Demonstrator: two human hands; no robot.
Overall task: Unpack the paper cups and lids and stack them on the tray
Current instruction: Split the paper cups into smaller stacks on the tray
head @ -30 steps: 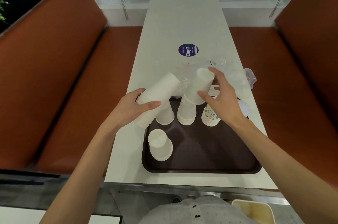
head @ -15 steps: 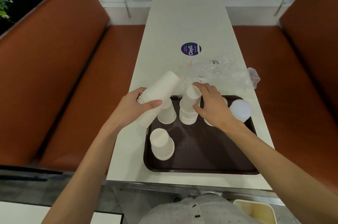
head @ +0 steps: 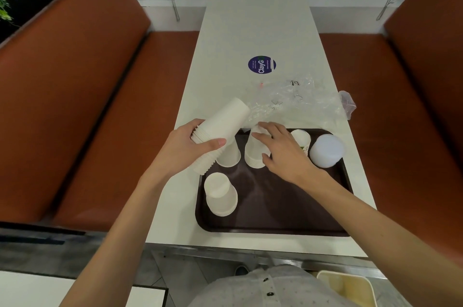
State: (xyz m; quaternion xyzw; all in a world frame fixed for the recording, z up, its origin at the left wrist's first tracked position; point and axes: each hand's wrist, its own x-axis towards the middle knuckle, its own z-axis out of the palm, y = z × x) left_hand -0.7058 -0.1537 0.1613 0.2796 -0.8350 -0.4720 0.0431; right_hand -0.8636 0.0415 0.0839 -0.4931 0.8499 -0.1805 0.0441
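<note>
From the head view, a dark brown tray [head: 275, 209] lay at the near end of a white desk [head: 250, 31], between two orange-brown benches [head: 75, 106]. The left hand [head: 193, 148] gripped a long tilted stack of white paper cups [head: 225, 123], fingers and thumb wrapped round the rim end, which hung over the tray's far left corner; the closed end pointed away and up to the right.

The right hand [head: 283, 151] reached over the tray, its fingers and thumb curved round the upper part of the middle stack [head: 254, 156], which stood upside down on the tray. Just to the left of it stood another upturned stack [head: 229, 155], partly hidden by the left hand. A short near stack [head: 220, 194] stood upside down by the tray's left edge.

To the right of the right hand stood a printed cup [head: 302, 138], and beside it a pile of translucent lids [head: 325, 150] at the tray's far right corner. Crumpled clear wrapping [head: 300, 106] lay on the desk just beyond the tray, with a round blue sticker [head: 261, 65] farther off.
</note>
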